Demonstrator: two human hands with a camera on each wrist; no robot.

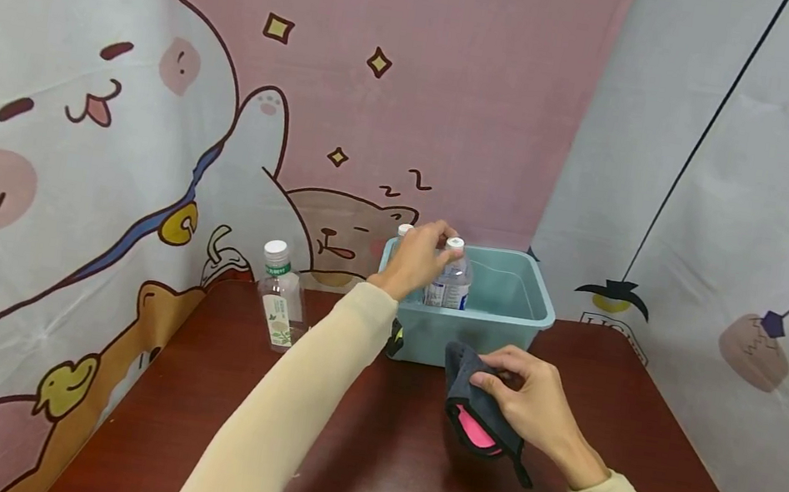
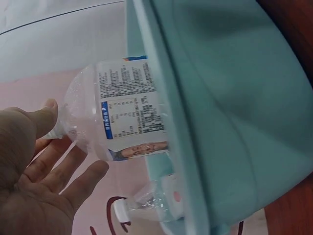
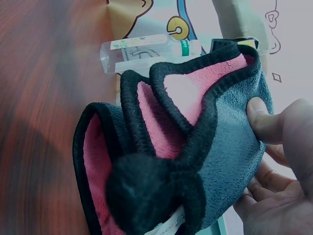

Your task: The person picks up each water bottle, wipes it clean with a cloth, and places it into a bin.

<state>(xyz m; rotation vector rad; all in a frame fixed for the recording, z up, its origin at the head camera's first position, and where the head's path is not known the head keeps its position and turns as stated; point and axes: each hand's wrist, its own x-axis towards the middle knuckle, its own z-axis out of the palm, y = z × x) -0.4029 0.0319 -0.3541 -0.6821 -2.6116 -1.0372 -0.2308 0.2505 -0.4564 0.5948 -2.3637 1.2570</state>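
At the teal plastic bin, my left hand (image 1: pixel 417 259) has its thumb and fingers about the white cap of a clear plastic bottle (image 2: pixel 129 105), pinching it at the neck. That bottle stands inside the bin (image 1: pixel 464 342), its printed label partly above the rim. A smaller clear bottle (image 2: pixel 156 203) with a white cap is beside it, mostly hidden by my left hand in the head view. In front of the bin, my right hand (image 1: pixel 530 398) pinches a folded cloth (image 3: pixel 234 132), dark grey outside, pink inside, with black edging. It hangs just above the table.
A clear bottle (image 1: pixel 281 310) with a white cap and green neck band stands on the table left of the bin. The dark red-brown wooden table (image 1: pixel 362 477) reaches back to a cartoon-printed curtain (image 1: pixel 493 83). Black bands with cameras sit on both wrists.
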